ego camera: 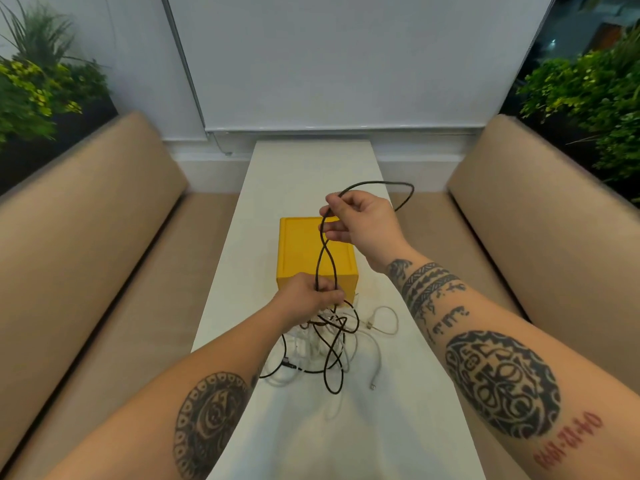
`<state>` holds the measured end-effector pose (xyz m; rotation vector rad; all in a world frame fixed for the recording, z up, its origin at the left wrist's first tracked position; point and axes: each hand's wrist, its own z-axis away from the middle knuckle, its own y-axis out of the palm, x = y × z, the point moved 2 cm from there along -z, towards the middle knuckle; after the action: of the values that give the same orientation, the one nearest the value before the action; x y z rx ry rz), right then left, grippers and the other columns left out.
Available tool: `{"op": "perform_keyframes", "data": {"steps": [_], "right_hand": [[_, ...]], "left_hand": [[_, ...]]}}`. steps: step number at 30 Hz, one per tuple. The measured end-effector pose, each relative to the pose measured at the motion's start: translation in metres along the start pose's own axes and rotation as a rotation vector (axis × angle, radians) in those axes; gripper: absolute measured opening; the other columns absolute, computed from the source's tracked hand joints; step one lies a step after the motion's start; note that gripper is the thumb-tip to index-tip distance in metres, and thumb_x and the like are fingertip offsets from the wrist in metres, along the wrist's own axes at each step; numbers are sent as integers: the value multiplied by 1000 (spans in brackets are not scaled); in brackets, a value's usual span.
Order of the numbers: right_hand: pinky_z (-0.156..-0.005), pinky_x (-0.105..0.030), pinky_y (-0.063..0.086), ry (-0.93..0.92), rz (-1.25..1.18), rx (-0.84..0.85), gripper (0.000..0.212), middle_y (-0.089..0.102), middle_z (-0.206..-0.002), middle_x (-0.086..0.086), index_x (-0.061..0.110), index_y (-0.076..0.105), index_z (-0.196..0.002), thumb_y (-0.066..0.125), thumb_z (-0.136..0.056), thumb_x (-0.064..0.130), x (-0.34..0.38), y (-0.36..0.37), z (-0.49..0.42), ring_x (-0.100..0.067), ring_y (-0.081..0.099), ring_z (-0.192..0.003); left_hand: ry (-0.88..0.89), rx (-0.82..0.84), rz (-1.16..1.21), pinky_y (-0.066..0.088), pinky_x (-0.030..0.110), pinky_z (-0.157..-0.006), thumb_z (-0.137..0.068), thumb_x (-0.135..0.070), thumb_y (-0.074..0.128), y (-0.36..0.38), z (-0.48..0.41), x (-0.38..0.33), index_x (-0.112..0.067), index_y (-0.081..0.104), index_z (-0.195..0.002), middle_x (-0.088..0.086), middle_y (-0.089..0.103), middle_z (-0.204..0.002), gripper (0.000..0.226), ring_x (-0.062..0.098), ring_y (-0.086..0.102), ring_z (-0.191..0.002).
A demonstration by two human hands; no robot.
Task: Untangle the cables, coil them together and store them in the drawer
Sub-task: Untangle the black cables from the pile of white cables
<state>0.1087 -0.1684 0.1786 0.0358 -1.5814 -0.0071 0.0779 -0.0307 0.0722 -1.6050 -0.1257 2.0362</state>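
Note:
A black cable [322, 258] rises in a twisted loop from a tangle of black and white cables [322, 348] lying on the white table [311, 174]. My right hand [360, 220] pinches the top of that loop, raised above the yellow drawer box [301, 247]; the cable arcs on past it to the right. Lower down, my left hand [308, 296] grips the black cable just above the tangle, at the box's front edge. A white cable [384, 323] with a connector trails to the right of the pile. The box's front face is mostly hidden by my left hand.
Beige cushioned benches [104, 258] run along both sides of the narrow table. Green plants [588, 91] stand behind each bench. A white wall panel closes off the far end.

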Motion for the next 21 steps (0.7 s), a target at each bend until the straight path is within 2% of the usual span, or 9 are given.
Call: {"op": "perform_keyframes", "data": {"steps": [2, 5, 7, 9, 10, 13, 15, 18, 21], "right_hand": [[-65, -30, 59, 0, 78, -12, 6, 77, -92, 0, 21, 68, -99, 64, -98, 25, -11, -6, 2, -17, 73, -76], [-61, -24, 47, 4, 517, 44, 12, 72, -85, 6, 23, 68, -94, 63, -96, 34, -47, -12, 16, -11, 66, -76], [-68, -24, 42, 69, 812, 235, 22, 68, -100, 9, 23, 67, -111, 65, -93, 37, -76, -10, 33, -13, 60, -90], [-79, -25, 40, 93, 888, 397, 39, 65, -122, 5, 27, 57, -134, 63, -96, 31, -100, -5, 52, -16, 59, -107], [-79, -25, 39, 78, 903, 392, 42, 66, -126, 1, 27, 54, -138, 61, -97, 27, -108, -3, 59, -21, 60, -111], [-68, -28, 33, 0, 973, 204, 25, 70, -108, -12, 16, 61, -122, 60, -99, 27, -119, 1, 67, -33, 63, -99], [-65, -30, 32, -71, 1035, 155, 21, 70, -99, -14, 15, 65, -111, 59, -99, 31, -124, 0, 70, -34, 63, -92], [-61, -34, 40, -229, 1115, 167, 28, 69, -89, -11, 14, 69, -97, 51, -99, 36, -131, -7, 77, -36, 63, -82], [-48, -38, 50, -461, 1134, 168, 35, 65, -78, -8, 13, 67, -83, 43, -91, 38, -134, -8, 80, -35, 64, -67]], "left_hand": [[20, -131, 122, 45, 23, -60, -91, -24, 72, -3, 0, 0, -1, 71, -80, 1, 74, -75, 25, 8, 60, -61], [5, -251, 415, 50, 22, -54, -94, -11, 68, -9, 1, -5, 0, 64, -81, 14, 72, -79, 18, 21, 69, -66], [-11, -288, 479, 56, 27, -57, -94, -11, 69, -12, 0, -6, 0, 62, -82, 18, 73, -85, 18, 26, 72, -69], [-19, -301, 486, 59, 33, -61, -94, -12, 69, -13, -1, -4, -2, 64, -78, 21, 74, -91, 20, 33, 73, -74], [-22, -307, 489, 58, 34, -60, -94, -12, 69, -12, -2, -3, -3, 65, -77, 22, 74, -92, 20, 35, 72, -75], [-23, -366, 537, 59, 34, -60, -96, -13, 67, -11, 0, -1, -1, 66, -81, 19, 71, -85, 19, 32, 72, -73], [-20, -428, 608, 61, 34, -64, -97, -14, 67, -15, 1, -1, 0, 67, -85, 10, 72, -82, 18, 27, 73, -72], [-21, -503, 695, 63, 37, -71, -97, -15, 65, -22, 2, -1, -4, 66, -82, 6, 71, -82, 19, 29, 75, -76], [-51, -572, 751, 62, 42, -73, -99, -18, 64, -27, 4, 2, -7, 65, -83, 7, 70, -87, 20, 31, 75, -79]]}}
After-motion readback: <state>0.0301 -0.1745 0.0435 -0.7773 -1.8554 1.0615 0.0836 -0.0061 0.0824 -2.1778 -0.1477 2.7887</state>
